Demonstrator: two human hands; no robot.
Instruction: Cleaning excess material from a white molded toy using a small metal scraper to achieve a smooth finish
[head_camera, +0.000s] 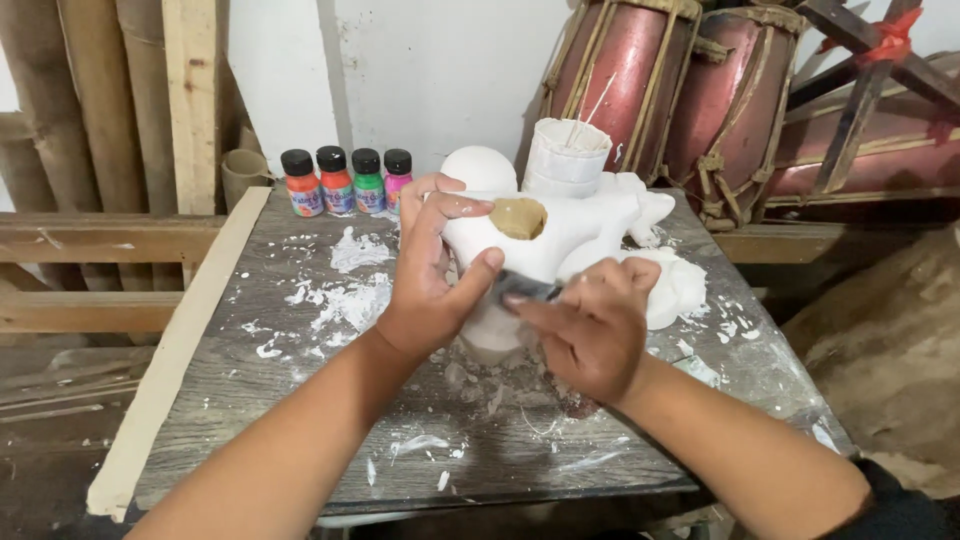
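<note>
My right hand (590, 325) fingers pinch a small grey blade (525, 290) against the white plaster figure (560, 235). Left hand (430, 275) fingers wrapped round the figure w/ thumb pressed on it, holding it upright on the table (300, 420), mid-top. Risk: blade slips twd my left thumb, or plaster chips if pushed hard. Paint bottles (348, 182) behind, white scraps (350, 295) around.

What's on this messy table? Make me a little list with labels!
Left hand: grips a white plaster figure
Right hand: presses a small metal blade to the figure
Table: grey wood, smeared with white scraps
Paint bottles: four at the back edge, black caps
White cup: behind the figure, holding thin sticks
Drums: two red ones beyond the table
</note>
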